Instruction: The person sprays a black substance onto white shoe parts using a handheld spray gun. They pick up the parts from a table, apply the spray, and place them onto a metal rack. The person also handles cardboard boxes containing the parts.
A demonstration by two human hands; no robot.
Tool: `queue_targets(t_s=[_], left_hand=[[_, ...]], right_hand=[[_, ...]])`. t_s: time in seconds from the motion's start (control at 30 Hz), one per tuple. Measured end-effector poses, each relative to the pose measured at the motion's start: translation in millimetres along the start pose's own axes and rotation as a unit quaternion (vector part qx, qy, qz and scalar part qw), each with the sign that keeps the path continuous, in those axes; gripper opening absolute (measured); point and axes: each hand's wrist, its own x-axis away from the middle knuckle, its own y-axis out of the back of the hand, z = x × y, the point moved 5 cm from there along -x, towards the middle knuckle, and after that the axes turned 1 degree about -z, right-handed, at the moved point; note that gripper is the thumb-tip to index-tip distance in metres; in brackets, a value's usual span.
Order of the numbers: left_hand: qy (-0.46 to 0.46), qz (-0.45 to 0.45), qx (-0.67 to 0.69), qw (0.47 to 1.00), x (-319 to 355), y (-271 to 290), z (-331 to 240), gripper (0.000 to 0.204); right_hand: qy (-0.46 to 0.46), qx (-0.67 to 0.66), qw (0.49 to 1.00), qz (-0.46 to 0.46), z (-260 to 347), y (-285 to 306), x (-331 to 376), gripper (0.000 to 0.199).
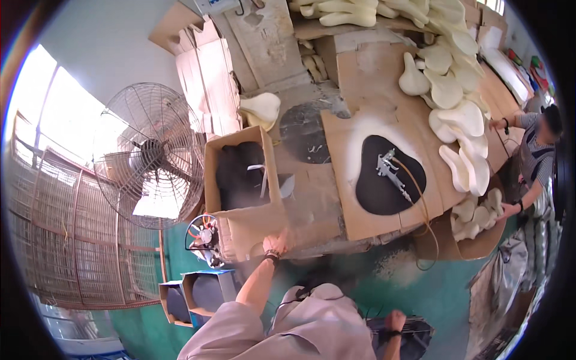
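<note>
My left hand (276,242) is at the table's near edge, beside the flap of an open cardboard box (247,210); its fingers look curled, and what they hold, if anything, is hidden. Black pieces (240,177) lie inside that box. Low on the right, my right hand (395,320) is closed like a fist above a dark, flat-topped thing (414,337); I cannot make out anything in it. On the table, a metal spray gun (389,171) with a tan hose (415,180) rests on a black saddle-shaped piece (375,195), away from both hands.
Cream foam saddle pads (462,123) lie piled along the table's right and far sides. A large caged fan (150,153) stands at the left. Small boxes (207,291) sit on the green floor. At the right, another person (537,144) reaches into a carton of pads (480,216).
</note>
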Motion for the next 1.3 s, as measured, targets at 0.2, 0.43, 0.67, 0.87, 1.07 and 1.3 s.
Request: queue_targets(t_s=[0.2,0.43,0.67,0.87,1.07,1.3], left_hand=[[0.040,-0.087,0.271,0.958,4.9,-23.5,40.1,0.054],[0.059,-0.194,0.419,0.885,118.5,-51.8,45.7,0.030],[0.396,-0.246,0.396,0.791,357.6,-318.2,139.4,0.024],[0.303,0.133,0.062,0.942,532.3,-543.6,19.5,0.026],[0.441,0.051,0.203,0.873,564.6,-626.1,13.0,0.041],[0.411,-0.144,0.484,0.759,452.4,-446.4,103.7,0.011]], right_hand=[[0.182,0.116,0.974,-0.070,283.5,63.8,-152.7,0.021],[0.373,0.156,0.914,0.028,475.0,-5.1,-293.6,0.038],[0.494,0.365,0.789,0.035,516.7,-65.7,-375.9,0.058],[0.312,0.210,0.912,0.165,528.0,-76.6,-458.7,0.045],[0.391,0.139,0.908,0.045,548.4,-2.0,-426.0,0.040],[0.351,-0.049,0.927,0.119,505.3,146.9,-310.3,0.033]])
